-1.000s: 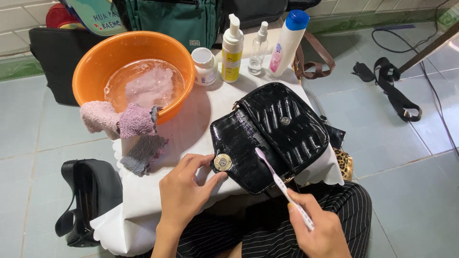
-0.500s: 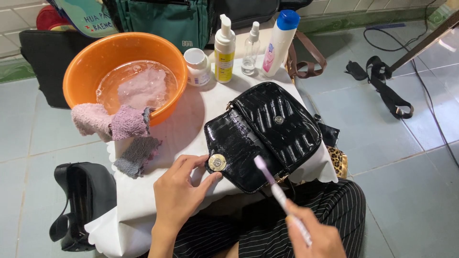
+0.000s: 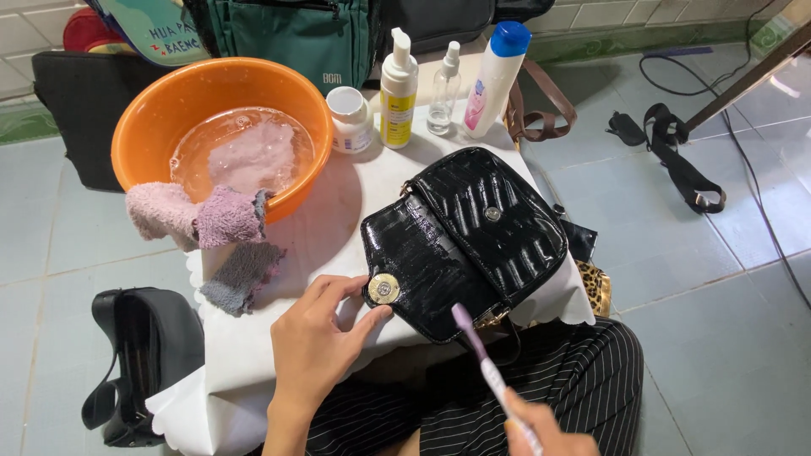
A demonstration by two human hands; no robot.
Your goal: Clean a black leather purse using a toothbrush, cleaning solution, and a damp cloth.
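A glossy black quilted handbag (image 3: pixel 473 236) lies on a small table covered with a white cloth (image 3: pixel 321 228). My left hand (image 3: pixel 317 342) rests at its near left corner, thumb and fingers pinching the flap by the round gold clasp (image 3: pixel 383 289). My right hand (image 3: pixel 545 431), low at the frame's bottom edge, grips a pale purple toothbrush (image 3: pixel 481 355). The bristle head sits at the bag's near edge. A wet smear shows on the front flap.
An orange basin (image 3: pixel 169 101) of soapy water stands at the back left, with pink and grey cloths (image 3: pixel 207 219) draped over its rim. A small white jar (image 3: pixel 348 118), a pump bottle (image 3: pixel 397 93), a clear spray bottle (image 3: pixel 443 93) and a blue-capped bottle (image 3: pixel 494 80) line the far edge. Dark bags lie on the tiled floor.
My right hand has drawn the toothbrush back toward me, from the bag's flap to its near edge. My left hand keeps hold at the clasp.
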